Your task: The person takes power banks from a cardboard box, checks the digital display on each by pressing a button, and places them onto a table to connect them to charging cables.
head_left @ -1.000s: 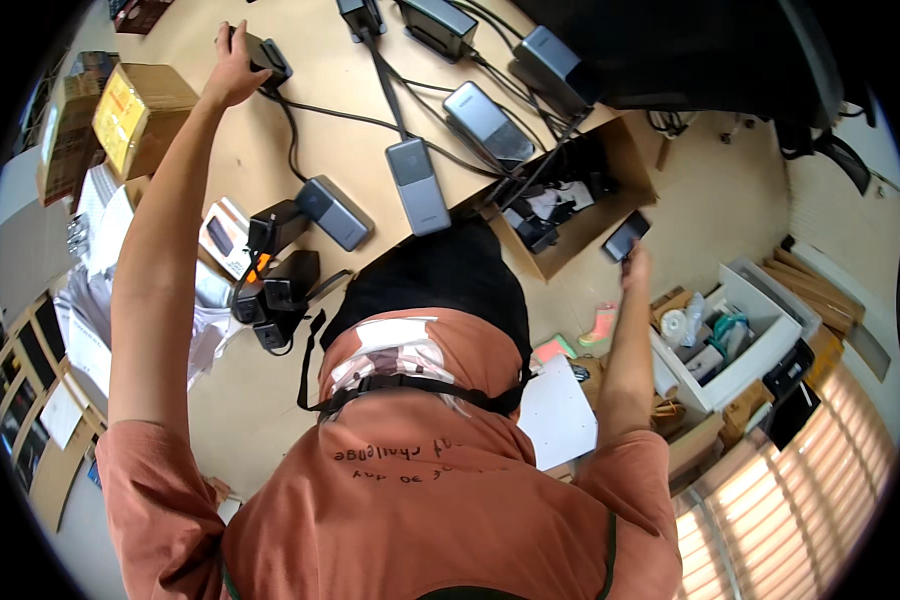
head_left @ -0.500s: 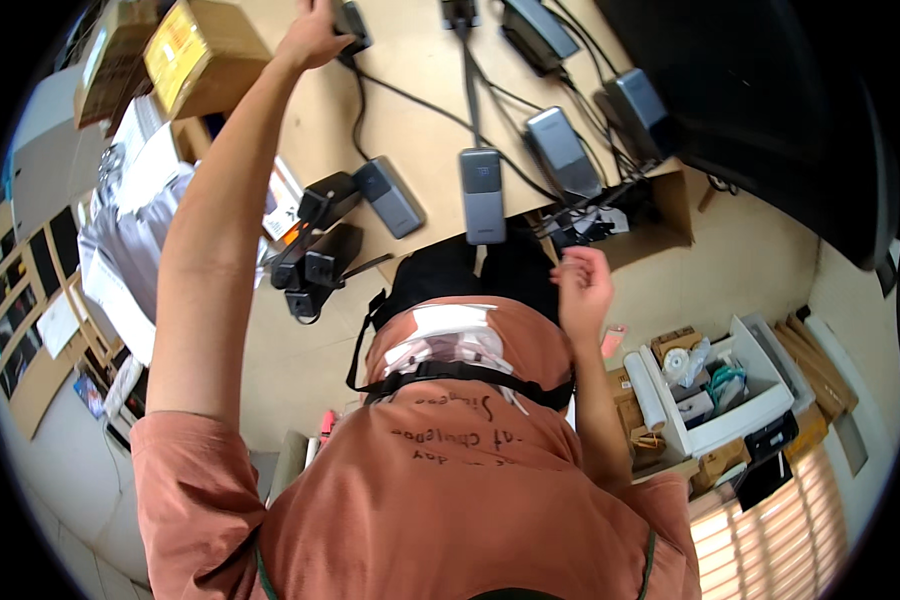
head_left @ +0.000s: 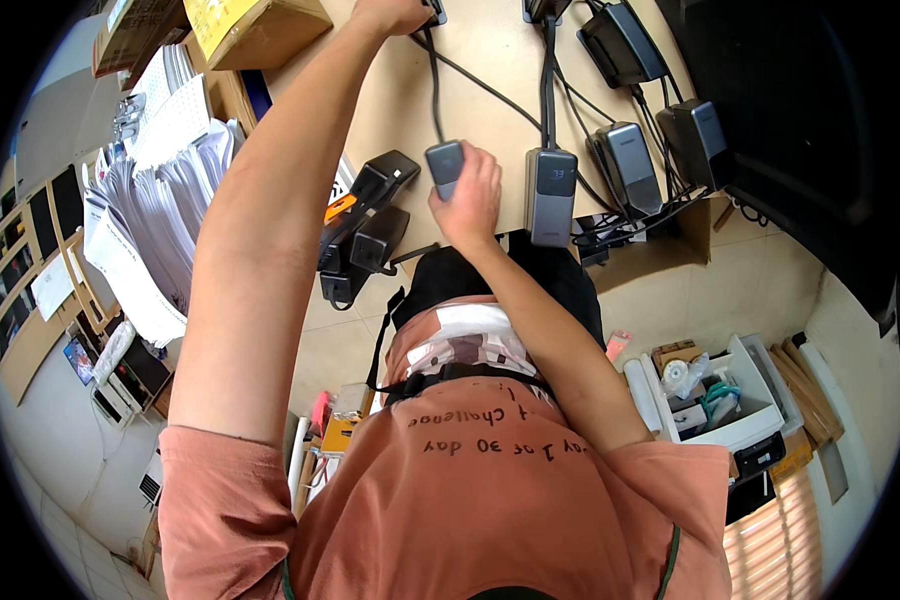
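My right hand (head_left: 473,198) is closed around a grey power bank (head_left: 444,165) near the front of the table. A black cable (head_left: 433,95) runs from its far end up to a dark block (head_left: 433,10) at the picture's upper edge. My left hand (head_left: 398,14) is at that block, its fingers cut off by the edge, so its grip is hidden. Just right of my right hand, another power bank (head_left: 552,205) with a lit display lies at the table edge, a cable at its far end. Further right are two more grey power banks, one (head_left: 630,172) beside the other (head_left: 698,145).
Black power adapters (head_left: 380,238) sit at the table's left edge. A stack of papers (head_left: 155,215) and a cardboard box (head_left: 260,35) are further left. A dark screen (head_left: 800,130) borders the right side. Cables cross the table (head_left: 490,60). Below right is a white bin (head_left: 750,425).
My right hand has risen from beside my lap and taken hold of the left power bank. My left hand stays by the dark block. The whole view has shifted.
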